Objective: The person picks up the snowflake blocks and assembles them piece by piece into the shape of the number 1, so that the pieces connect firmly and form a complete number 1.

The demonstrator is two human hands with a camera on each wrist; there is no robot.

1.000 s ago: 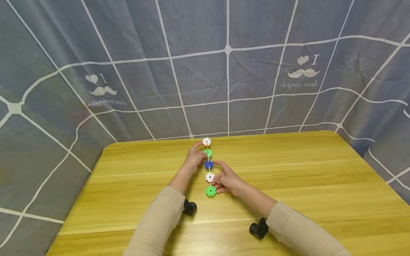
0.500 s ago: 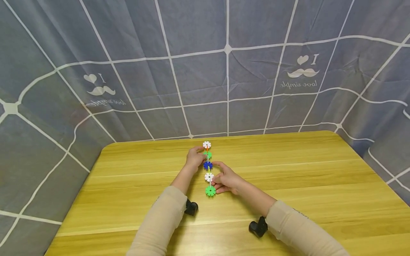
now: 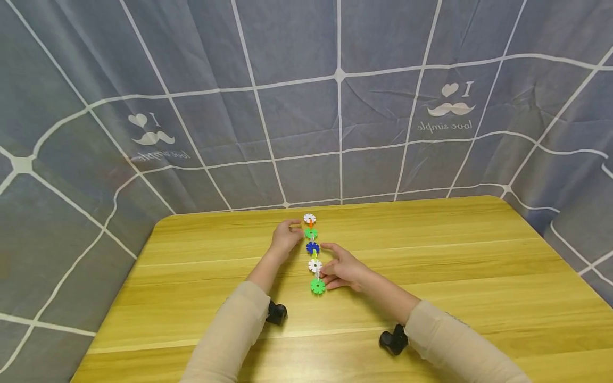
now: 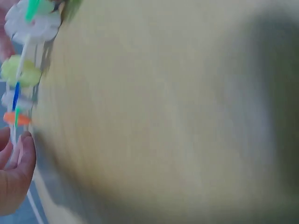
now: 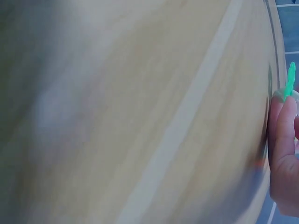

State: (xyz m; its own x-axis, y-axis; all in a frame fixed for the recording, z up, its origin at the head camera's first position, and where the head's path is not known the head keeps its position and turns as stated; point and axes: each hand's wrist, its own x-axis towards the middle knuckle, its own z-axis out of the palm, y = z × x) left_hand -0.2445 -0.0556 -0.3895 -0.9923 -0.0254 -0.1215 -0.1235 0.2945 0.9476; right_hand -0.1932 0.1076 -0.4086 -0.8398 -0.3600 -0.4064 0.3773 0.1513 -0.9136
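A chain of slotted plastic snowflake discs stretches away from me in the head view. Seen flat are a near green disc, a white disc, a blue disc, a far green disc and a far white disc. Edge-on discs link them, one yellow and one orange. My right hand pinches the chain near its lower white disc, index finger stretched toward the blue one. Left of the far end, my left hand has its thumb and fingers spread, fingertips beside the far green disc.
The chain is over a wooden table, near its back edge. A grey curtain with white lines hangs behind the table and round both sides. Black camera mounts sit at both wrists, beside beige sleeves.
My left hand has let go of the chain's far end and drawn slightly left. The far white disc has come down a little toward me. My right hand keeps its hold.
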